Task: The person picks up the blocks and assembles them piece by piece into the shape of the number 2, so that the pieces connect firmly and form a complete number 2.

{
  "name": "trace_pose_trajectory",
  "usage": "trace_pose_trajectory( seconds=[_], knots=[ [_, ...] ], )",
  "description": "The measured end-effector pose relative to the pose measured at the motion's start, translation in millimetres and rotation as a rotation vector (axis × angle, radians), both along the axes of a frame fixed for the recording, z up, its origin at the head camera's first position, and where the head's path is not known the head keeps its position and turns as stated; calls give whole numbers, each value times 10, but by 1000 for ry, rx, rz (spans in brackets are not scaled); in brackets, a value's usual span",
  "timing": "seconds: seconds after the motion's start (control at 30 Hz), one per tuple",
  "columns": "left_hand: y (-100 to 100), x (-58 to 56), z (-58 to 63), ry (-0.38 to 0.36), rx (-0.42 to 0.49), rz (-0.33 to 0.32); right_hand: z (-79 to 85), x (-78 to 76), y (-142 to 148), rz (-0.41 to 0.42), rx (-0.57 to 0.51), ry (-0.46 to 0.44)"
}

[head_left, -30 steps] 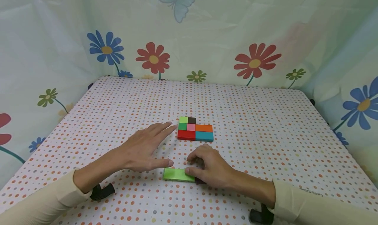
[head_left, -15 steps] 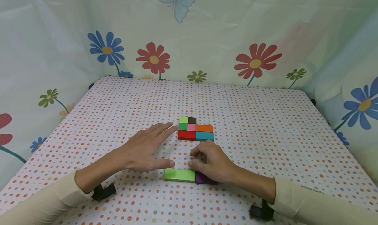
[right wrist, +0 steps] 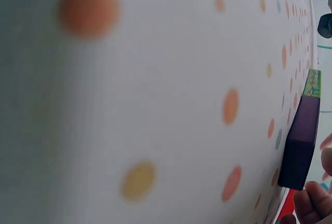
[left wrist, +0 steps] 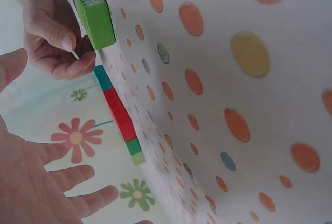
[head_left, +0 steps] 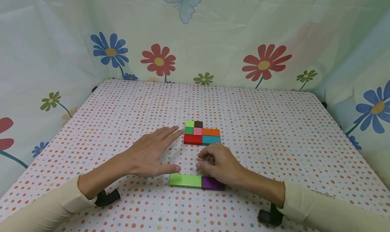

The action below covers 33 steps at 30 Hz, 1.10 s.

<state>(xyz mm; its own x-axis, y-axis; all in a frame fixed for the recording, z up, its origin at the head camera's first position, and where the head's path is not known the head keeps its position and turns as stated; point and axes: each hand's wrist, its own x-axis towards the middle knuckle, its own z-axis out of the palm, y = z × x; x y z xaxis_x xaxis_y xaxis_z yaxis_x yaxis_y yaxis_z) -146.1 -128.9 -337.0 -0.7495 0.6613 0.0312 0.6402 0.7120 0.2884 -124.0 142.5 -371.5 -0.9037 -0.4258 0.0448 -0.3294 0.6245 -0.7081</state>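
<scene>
My left hand [head_left: 149,154] hovers with its fingers spread and straight, left of a group of coloured blocks, its thumb near a long light green block [head_left: 185,180]. End to end with that block lies a purple block [head_left: 213,183]. My right hand [head_left: 223,164] is just beyond the purple block, its fingers loosely bent. A small gap shows between thumb and forefinger in the head view, and I see no block there. In the left wrist view a thin pale sliver shows at those fingertips; I cannot tell what it is.
Farther off, flat blocks lie fitted together: red [head_left: 193,139], blue [head_left: 211,140], orange [head_left: 211,132], pink [head_left: 197,131], green [head_left: 189,130], light green [head_left: 189,123] and dark brown [head_left: 198,124]. A dotted cloth covers the table [head_left: 274,140]. A flowered curtain [head_left: 213,32] surrounds it.
My right hand has drawn slightly away and to the right, off the light green block, uncovering the purple block. My left hand has hardly moved.
</scene>
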Motion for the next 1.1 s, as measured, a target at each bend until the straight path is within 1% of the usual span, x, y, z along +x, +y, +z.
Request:
trace_pose_trajectory(
  seconds=[0.17,0.4,0.63,0.87,1.1],
  knots=[
    [0,-4,5,3,-5,0,13,-32,12,-16,10,-1],
    [-2,-13,12,-3,-6,-1,27,-65,2,-52,53,-3],
    [5,-17,27,-5,-17,7,34,-103,15,-82,40,4],
    [10,-18,33,-1,-28,8,53,-152,39,-85,64,47],
    [7,-9,37,-3,-28,12,62,-193,55,-84,70,64]
  ],
)
